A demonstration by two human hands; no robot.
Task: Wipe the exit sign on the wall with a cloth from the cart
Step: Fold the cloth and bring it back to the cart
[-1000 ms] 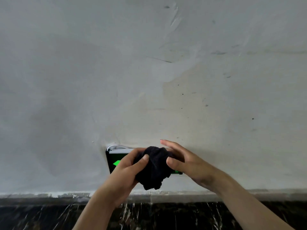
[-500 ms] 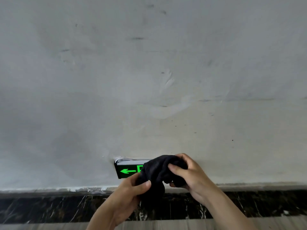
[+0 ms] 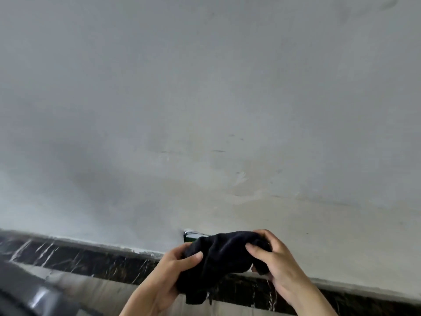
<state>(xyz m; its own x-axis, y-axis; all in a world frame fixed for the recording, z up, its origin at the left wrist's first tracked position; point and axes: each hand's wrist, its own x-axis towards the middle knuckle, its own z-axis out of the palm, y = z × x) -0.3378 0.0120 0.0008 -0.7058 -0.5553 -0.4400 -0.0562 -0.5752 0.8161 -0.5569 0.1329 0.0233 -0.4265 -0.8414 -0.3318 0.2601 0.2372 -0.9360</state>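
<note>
A bunched black cloth (image 3: 218, 258) is held between both hands low in the view. My left hand (image 3: 168, 277) grips its lower left part with the thumb on top. My right hand (image 3: 275, 261) grips its upper right end. Behind the cloth, only the top-left corner of the exit sign (image 3: 190, 236) shows on the wall, low above the skirting; the rest of the sign is hidden by the cloth.
The pale plaster wall (image 3: 205, 110) fills most of the view. A dark marble skirting (image 3: 79, 258) runs along its foot, with tiled floor (image 3: 91, 290) below. A dark rounded object (image 3: 27, 297), blurred, sits at the bottom left corner.
The view has swung up and tilted, so the sign sits lower and further right. Both hands have drawn the cloth back off the sign, now covering most of it from view.
</note>
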